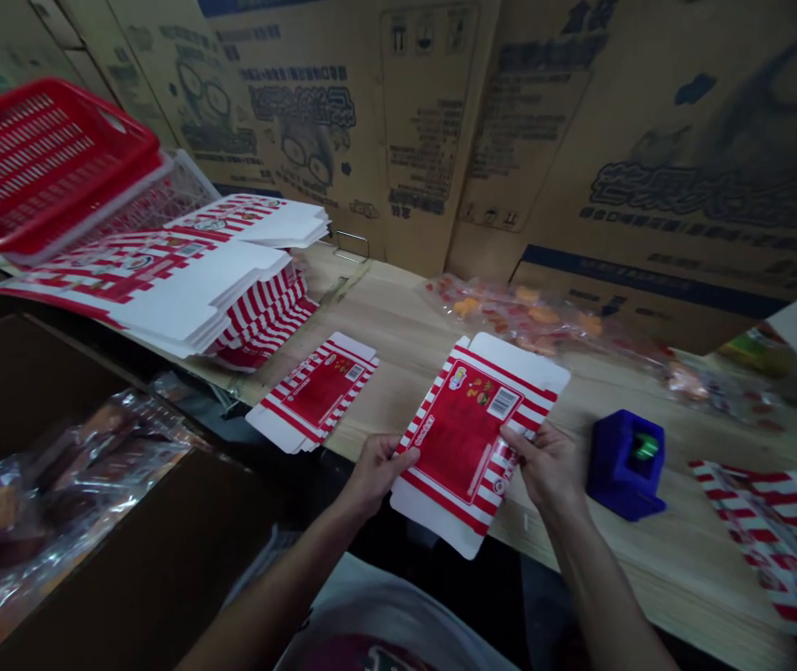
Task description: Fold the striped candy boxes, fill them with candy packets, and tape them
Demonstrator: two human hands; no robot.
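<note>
Between my two hands is a flattened red-and-white striped carton [458, 438], its barcode side facing up and its end flaps spread. My left hand [378, 473] pinches the carton's left edge, thumb on top. On the opposite edge, my right hand [550, 466] grips it the same way. The carton is tilted over the table's front edge. To its left lies a small stack of matching flat cartons [321, 391]. A blue tape dispenser [625, 466] with a green roll stands just right of my right hand.
Large piles of flat striped cartons [181, 289] lie at the left by a red plastic basket [41, 168]. Clear-wrapped packets [538, 312] line the back, before big cardboard boxes [398, 121]. An open box [111, 559] of wrapped packets stands lower left. Striped cartons [782, 531] sit at right.
</note>
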